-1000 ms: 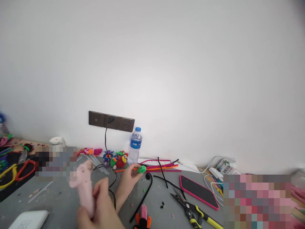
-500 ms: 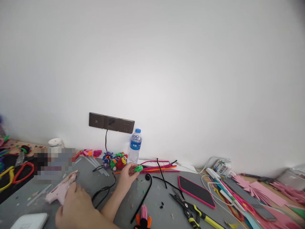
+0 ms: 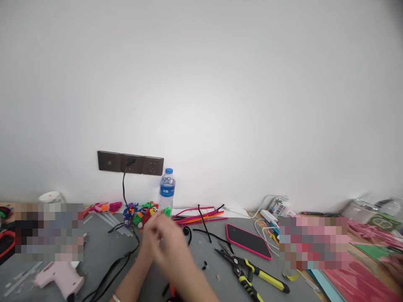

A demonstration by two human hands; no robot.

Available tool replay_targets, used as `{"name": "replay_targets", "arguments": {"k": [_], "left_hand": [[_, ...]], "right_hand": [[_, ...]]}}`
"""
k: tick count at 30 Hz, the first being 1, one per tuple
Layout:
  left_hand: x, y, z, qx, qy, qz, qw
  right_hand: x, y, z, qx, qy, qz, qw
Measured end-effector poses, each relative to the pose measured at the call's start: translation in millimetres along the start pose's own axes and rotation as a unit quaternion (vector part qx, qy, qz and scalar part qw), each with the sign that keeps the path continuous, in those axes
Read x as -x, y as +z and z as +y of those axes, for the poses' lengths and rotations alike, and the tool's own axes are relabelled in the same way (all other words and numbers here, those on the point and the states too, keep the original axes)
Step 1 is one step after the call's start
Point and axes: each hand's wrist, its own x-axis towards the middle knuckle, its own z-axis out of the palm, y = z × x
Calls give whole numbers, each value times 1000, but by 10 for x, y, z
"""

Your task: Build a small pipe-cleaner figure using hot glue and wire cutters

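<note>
My left hand (image 3: 147, 243) is mostly behind my right hand. A green fuzzy pipe-cleaner piece (image 3: 167, 212) sticks up at its fingertips, held there. My right hand (image 3: 173, 241) crosses in front, blurred, its fingers curled in a pinch close to the left fingers. Whatever is in that pinch is hidden. At the lower left a pink hot glue gun (image 3: 61, 277) lies on the grey mat (image 3: 103, 251), apart from both hands. Below the hands, a black and orange pipe-cleaner piece (image 3: 172, 291) is partly covered.
A water bottle (image 3: 166, 191) stands by the wall near small colourful figures (image 3: 138, 214). Pipe cleaners (image 3: 201, 217), a pink-cased phone (image 3: 248, 241) and yellow-black pliers (image 3: 248, 268) lie to the right. A black cord (image 3: 124, 256) runs across the mat. Another person's hand (image 3: 393, 268) shows at far right.
My right hand has let go of the glue gun and moved right, up to my left hand. The glue gun now lies on the mat. The view has shifted slightly right.
</note>
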Motion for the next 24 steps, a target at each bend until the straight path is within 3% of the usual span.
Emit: {"name": "replay_targets", "arguments": {"k": [2, 4, 8, 17, 21, 24], "left_hand": [[-16, -12, 3, -7, -13, 10, 1000], [-33, -30, 7, -31, -36, 27, 999], [-43, -52, -1, -55, -56, 32, 996], [48, 69, 30, -55, -92, -23, 994], [60, 92, 79, -46, -116, -45, 991], [86, 121, 156, -34, -144, -72, 986]], "right_hand": [[-18, -322, 386, 76, 87, 50, 992], [25, -496, 795, 179, 157, 68, 969], [195, -473, 1325, 191, 180, 45, 964], [248, -320, 1546, 100, 169, 17, 980], [222, -351, 1602, -10, 173, 66, 983], [210, -394, 1590, -146, 184, 124, 964]]}}
